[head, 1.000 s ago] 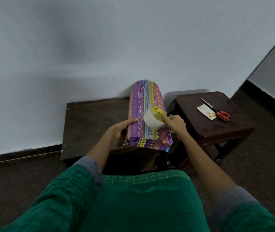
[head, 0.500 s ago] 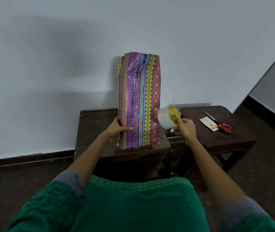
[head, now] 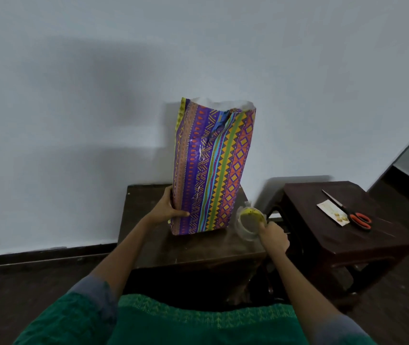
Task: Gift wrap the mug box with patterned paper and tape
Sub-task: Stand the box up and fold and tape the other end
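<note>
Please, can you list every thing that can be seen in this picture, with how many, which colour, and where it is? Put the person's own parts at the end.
wrapped box: one, purple, orange, green and yellow patterned paper, standing upright on the low table, top end of the paper open
tape roll: one, clear with yellow core, right of the box's base, in the right hand
low table: one, dark brown, against the wall
side stool: one, dark brown, right of the table
scissors: one, orange handles, on the stool
small card: one, white, on the stool, partly under the scissors
left hand: one, grips the box's lower left edge
right hand: one, holds the tape roll
sleeves: two, green with grey cuffs, bottom of view
</note>
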Demonstrator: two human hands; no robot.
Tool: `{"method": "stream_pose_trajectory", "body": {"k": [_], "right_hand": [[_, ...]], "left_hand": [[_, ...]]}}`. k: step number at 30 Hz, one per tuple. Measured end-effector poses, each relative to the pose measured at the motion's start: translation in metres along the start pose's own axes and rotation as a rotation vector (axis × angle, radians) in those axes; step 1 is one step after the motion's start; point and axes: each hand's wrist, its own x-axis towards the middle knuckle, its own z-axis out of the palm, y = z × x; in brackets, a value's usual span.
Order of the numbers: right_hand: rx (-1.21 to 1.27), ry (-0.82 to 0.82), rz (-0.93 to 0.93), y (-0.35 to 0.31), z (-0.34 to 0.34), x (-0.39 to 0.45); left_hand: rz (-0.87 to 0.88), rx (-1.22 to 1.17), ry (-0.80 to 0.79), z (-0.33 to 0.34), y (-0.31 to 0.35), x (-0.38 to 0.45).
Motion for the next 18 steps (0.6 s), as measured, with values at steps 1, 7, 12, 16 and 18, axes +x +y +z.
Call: {"method": "stream_pose_trajectory", "body": {"k": [1, 7, 12, 16, 18], "right_hand": [[-0.012, -0.006, 0.01, -0.001, 0.003, 0.0], [-0.001, -0.049, 0.063, -0.007, 0.022, 0.003], [-0.004, -0.104, 0.11, -0.011, 0.029, 0.006], [0.079, 0.063, -0.083, -0.014, 0.024, 0.01], [0.367, 0.093, -0.327, -0.025, 0.012, 0.012]], "left_hand": [[0.007, 0.008, -0.014, -0.002, -0.004, -0.001], [0.039, 0.064, -0.086, -0.011, -0.027, -0.003], [0.066, 0.101, -0.121, -0.017, -0.034, 0.003], [0.085, 0.094, -0.125, -0.019, -0.054, 0.013], [0.096, 0.093, -0.117, -0.02, -0.058, 0.018]]}}
